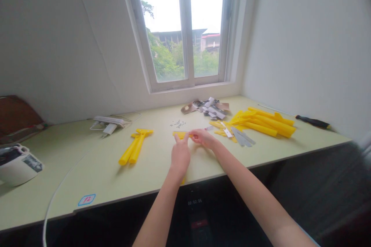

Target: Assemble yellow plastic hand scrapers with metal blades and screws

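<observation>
A yellow plastic scraper [180, 135] lies near the middle of the table, its wide head away from me and its handle mostly hidden beneath my left hand [181, 154]. The fingers of that hand are closed on the head. At the head's right end my right hand [203, 139] pinches with bent fingers; whether a small part is also between them I cannot tell. Just beyond the head lie several tiny dark screws [178, 124]. Two more yellow scrapers [136, 146] rest side by side to the left.
On the right are a pile of yellow handles [263, 121], flat yellow pieces [222, 129], grey blades [242, 137] and a black-handled screwdriver [313, 122]. Cut wrapping scraps [213, 108] lie at the back. A power strip [110, 121], white cable [56, 189] and mug [20, 166] stand left.
</observation>
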A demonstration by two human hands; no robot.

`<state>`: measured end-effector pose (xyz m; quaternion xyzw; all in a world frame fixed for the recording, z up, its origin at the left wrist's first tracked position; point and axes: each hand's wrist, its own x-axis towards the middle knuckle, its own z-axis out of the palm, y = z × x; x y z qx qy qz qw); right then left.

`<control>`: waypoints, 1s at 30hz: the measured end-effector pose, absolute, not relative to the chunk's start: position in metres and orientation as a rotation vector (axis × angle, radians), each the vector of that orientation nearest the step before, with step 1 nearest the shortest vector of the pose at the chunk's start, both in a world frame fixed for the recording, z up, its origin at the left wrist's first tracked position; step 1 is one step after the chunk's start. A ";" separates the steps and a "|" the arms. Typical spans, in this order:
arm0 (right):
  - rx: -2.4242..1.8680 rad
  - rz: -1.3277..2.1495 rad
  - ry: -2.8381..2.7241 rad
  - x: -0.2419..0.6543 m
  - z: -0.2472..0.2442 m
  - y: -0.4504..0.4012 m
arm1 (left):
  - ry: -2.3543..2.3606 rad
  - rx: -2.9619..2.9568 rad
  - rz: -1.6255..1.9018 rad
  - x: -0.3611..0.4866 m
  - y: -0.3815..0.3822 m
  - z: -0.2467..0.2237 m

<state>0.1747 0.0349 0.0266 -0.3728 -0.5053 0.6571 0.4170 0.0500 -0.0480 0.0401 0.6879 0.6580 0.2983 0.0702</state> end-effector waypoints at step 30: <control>-1.707 0.154 -2.015 0.104 0.017 0.106 | 0.526 0.334 1.471 -0.007 -0.003 0.020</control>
